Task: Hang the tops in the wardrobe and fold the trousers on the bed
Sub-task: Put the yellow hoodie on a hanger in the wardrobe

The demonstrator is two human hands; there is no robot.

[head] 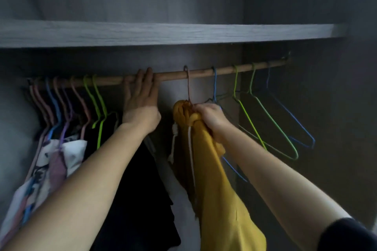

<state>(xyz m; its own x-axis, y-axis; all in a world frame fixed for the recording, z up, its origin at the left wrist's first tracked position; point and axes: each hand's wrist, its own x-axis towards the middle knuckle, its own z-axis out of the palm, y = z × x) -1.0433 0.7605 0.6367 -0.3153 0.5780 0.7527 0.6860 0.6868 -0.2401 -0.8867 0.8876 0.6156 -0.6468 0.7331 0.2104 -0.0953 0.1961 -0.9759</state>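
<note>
The right hand is clenching the yellow top, its hanger hook sitting on the rail directly above; the left hand is resting straight-fingered there

Wardrobe interior below a grey shelf. Centre: the left hand rests its extended fingers against the wooden rail. Just right of it, the right hand grips the bunched neck of a yellow top under a hanger hooked on the rail. Left of frame: hung garments. Right of frame: empty green hangers and blue hangers.
</note>
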